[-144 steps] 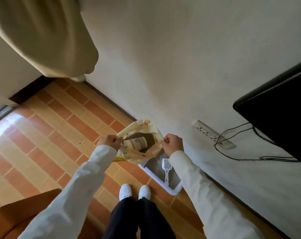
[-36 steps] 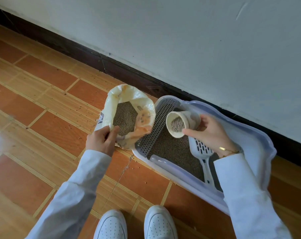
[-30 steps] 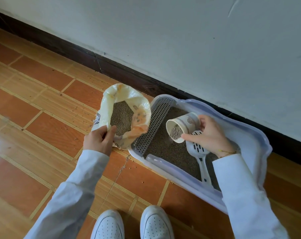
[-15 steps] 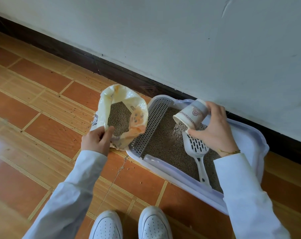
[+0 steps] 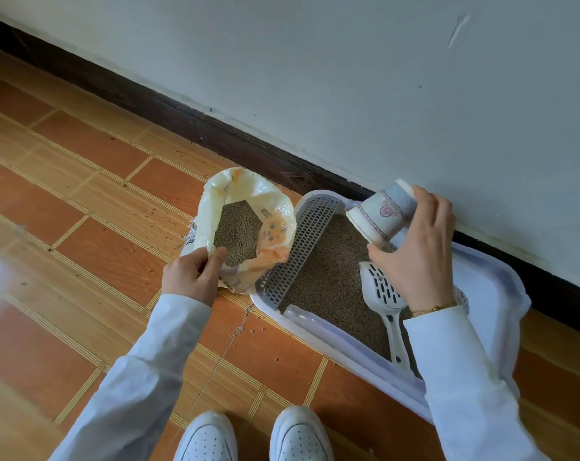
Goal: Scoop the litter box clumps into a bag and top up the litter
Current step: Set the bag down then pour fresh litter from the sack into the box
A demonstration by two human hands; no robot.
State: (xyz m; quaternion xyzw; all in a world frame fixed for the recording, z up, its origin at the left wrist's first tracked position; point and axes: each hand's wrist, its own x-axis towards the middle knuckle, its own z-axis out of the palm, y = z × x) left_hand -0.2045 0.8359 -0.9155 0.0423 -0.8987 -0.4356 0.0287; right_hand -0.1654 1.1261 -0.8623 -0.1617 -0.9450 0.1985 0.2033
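My right hand [image 5: 418, 257] now grips the cup [image 5: 381, 216] tipped upside down over the litter box [image 5: 494, 294], emptied, while my left hand [image 5: 192, 274] pinches the litter bag [image 5: 222, 197] open for another scoop.

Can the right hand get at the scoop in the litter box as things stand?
Probably not right away: the right hand grips the tipped paper cup. The scoop lies uncovered on the litter just beneath it, so once the cup is put down the way looks free.
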